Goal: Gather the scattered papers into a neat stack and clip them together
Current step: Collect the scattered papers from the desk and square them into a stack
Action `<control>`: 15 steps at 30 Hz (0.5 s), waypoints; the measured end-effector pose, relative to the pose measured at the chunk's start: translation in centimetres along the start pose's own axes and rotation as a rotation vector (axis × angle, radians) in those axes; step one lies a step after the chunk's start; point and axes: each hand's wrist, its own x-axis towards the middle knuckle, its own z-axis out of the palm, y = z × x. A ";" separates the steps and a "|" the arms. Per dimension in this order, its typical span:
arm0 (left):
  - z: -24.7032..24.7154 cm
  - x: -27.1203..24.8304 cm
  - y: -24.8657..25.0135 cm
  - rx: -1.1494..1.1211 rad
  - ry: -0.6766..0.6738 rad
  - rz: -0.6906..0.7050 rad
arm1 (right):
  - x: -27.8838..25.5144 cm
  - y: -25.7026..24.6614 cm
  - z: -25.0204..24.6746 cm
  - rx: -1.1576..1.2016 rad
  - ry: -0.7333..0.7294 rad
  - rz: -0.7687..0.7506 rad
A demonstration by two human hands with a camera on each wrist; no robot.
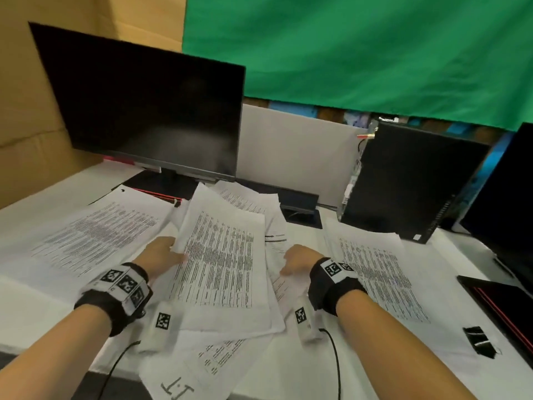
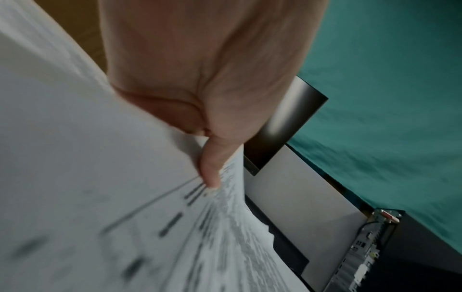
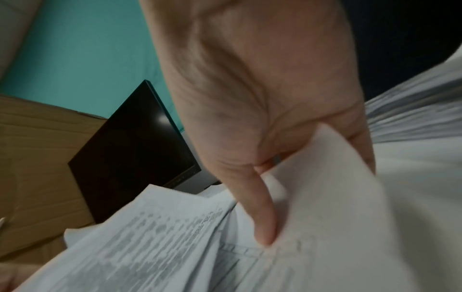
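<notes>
Papers lie all over the white bench (image 1: 43, 307), and the job now is to pull them into one pile. The left hand (image 1: 161, 255) pinches the left edge of the middle bunch of papers (image 1: 222, 269), with the thumb (image 2: 211, 168) on top of the sheet. The right hand (image 1: 297, 262) has its grip on the right side of the same bunch, thumb (image 3: 260, 213) on top and the other fingers tucked under a curling sheet.

To do this well, I think both hands should slide toward each other so the sheets line up, then tap the edges on the bench to make them even. Loose sheets bend and slip easily, so a soft, steady pull is better than a fast one. One sheet on the left (image 1: 95, 235) and one on the right (image 1: 380, 272) lie apart from the bunch and need picking up too. A sheet near the front edge (image 1: 202, 368) hangs over the bench and could fall. The black binder clip (image 1: 480, 342) waits on the right, near a dark notebook (image 1: 507, 307).

Fingers under the paper are hidden. How many sheets are in the bunch is hard to tell. Both wrist views are blurry, and the words on the papers cannot be read.
</notes>
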 end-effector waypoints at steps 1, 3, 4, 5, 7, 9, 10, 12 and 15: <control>-0.5 -0.3 0.1 -0.017 0.031 0.032 | -0.1 0.1 -0.8 -0.015 0.049 -0.016; -1.7 -0.8 0.3 -0.061 0.095 0.118 | -0.3 0.3 -2.9 0.024 0.189 -0.039; -2.3 -1.1 0.3 -0.076 0.092 0.161 | -0.1 0.5 -4.0 0.092 0.286 -0.056; -2.8 -1.4 0.2 -0.105 0.073 0.188 | 0.2 0.9 -5.1 0.217 0.374 -0.074; -3.6 -1.7 -0.5 -0.209 0.035 0.179 | 1.0 1.6 -6.7 0.597 0.575 -0.071; -4.0 -1.3 -1.5 -0.310 -0.036 0.103 | 1.9 2.1 -7.3 0.843 0.607 -0.015; -3.8 -1.0 -1.8 -0.298 -0.098 0.060 | 2.1 2.1 -7.0 0.905 0.519 0.021; -2.9 -0.6 -1.7 -0.114 -0.175 0.032 | 2.6 2.2 -5.3 1.087 0.200 0.081; -2.1 -0.5 -0.5 0.093 -0.025 0.003 | 1.9 1.7 -1.6 1.261 -0.141 0.148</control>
